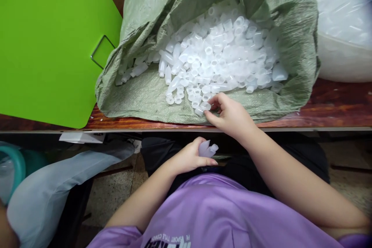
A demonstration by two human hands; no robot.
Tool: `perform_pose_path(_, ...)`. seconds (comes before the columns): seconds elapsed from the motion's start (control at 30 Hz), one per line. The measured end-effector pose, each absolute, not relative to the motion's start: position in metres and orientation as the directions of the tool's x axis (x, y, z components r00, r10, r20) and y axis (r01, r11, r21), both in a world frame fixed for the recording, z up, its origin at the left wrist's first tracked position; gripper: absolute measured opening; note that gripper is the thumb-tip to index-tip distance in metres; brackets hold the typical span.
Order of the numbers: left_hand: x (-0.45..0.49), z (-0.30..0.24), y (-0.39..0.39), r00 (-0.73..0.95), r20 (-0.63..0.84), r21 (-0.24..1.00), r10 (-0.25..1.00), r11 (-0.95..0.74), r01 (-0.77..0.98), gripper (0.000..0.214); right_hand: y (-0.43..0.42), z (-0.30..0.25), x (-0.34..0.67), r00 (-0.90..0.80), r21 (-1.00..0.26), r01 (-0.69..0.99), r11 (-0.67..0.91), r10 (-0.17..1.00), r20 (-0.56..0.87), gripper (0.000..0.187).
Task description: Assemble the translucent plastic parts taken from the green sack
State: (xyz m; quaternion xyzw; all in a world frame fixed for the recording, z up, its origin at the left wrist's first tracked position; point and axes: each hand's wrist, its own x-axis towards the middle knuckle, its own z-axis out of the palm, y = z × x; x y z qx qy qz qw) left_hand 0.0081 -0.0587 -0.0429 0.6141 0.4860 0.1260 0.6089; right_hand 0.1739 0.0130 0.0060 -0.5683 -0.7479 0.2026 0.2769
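A heap of small hollow translucent plastic bottle-like pieces [215, 60] spills out of the mouth of a green woven sack [139, 104]. At the heap's near edge, my right hand [232, 116] has its thumb and fingertips bent around one small plastic piece [205, 106]. Below the table edge, close to my body, my left hand [188, 157] is closed around a few translucent plastic pieces [207, 149], which poke out between thumb and fingers. How many it holds is partly hidden by the palm.
A bright green board [52, 46] with a metal handle [101, 51] covers the left of the wooden table [334, 102]. At the right stands a white tub [345, 58] full of clear plastic pieces. A person's grey trouser leg [58, 186] and a teal basin [19, 162] are lower left.
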Motion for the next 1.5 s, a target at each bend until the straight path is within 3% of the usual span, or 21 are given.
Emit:
perform_pose_path(0.2,0.006,-0.037,-0.057,0.594,-0.412,0.894,0.691,0.182,0.408,0.051,0.014,0.006,0.176,-0.178,-0.672,0.691,0.267,0.963,0.200,0.019)
perform_pose_path(0.33,0.007,-0.038,-0.058,0.603,-0.401,0.916,0.690,0.288,0.280,0.050,0.015,0.004,0.176,-0.164,-0.714,0.649,0.265,0.964,0.209,0.019)
perform_pose_path(0.47,0.007,-0.037,-0.058,0.523,-0.411,0.906,0.747,0.399,0.142,0.046,0.002,0.009,0.192,-0.144,-0.831,0.480,0.279,0.960,0.239,0.024)
perform_pose_path(0.53,0.005,-0.034,-0.057,0.491,-0.412,0.903,0.767,0.414,0.111,0.043,-0.011,0.014,0.206,-0.264,-0.846,0.416,0.333,0.935,0.238,0.024)
perform_pose_path(0.67,0.000,-0.029,-0.056,0.523,-0.366,0.920,0.770,0.383,0.080,0.038,-0.039,0.017,0.229,-0.611,-0.777,0.450,0.441,0.786,0.093,0.017)
perform_pose_path(0.97,-0.002,-0.022,-0.051,0.652,-0.277,0.961,0.706,0.222,0.168,0.038,-0.066,-0.001,0.236,-0.681,-0.778,0.358,0.517,0.715,0.161,0.027)
perform_pose_path(1.13,-0.007,-0.020,-0.051,0.715,-0.380,0.918,0.587,0.334,0.214,0.037,-0.076,0.009,0.240,-0.760,-0.700,0.323,0.637,0.615,0.210,0.035)
perform_pose_path(1.23,-0.008,-0.024,-0.052,0.737,-0.417,0.886,0.532,0.419,0.199,0.037,-0.078,0.005,0.239,-0.759,-0.713,0.358,0.603,0.633,0.154,0.031)
perform_pose_path(1.33,-0.006,-0.028,-0.052,0.738,-0.407,0.889,0.538,0.420,0.184,0.037,-0.079,-0.004,0.233,-0.675,-0.783,0.383,0.490,0.728,0.125,0.022)
perform_pose_path(1.43,-0.002,-0.029,-0.053,0.706,-0.363,0.925,0.609,0.328,0.192,0.037,-0.080,-0.012,0.223,-0.499,-0.802,0.525,0.286,0.866,-0.017,0.020)
perform_pose_path(1.5,0.001,-0.029,-0.054,0.666,-0.296,0.955,0.685,0.197,0.221,0.037,-0.080,-0.015,0.217,-0.403,-0.727,0.663,0.180,0.904,-0.144,0.035)
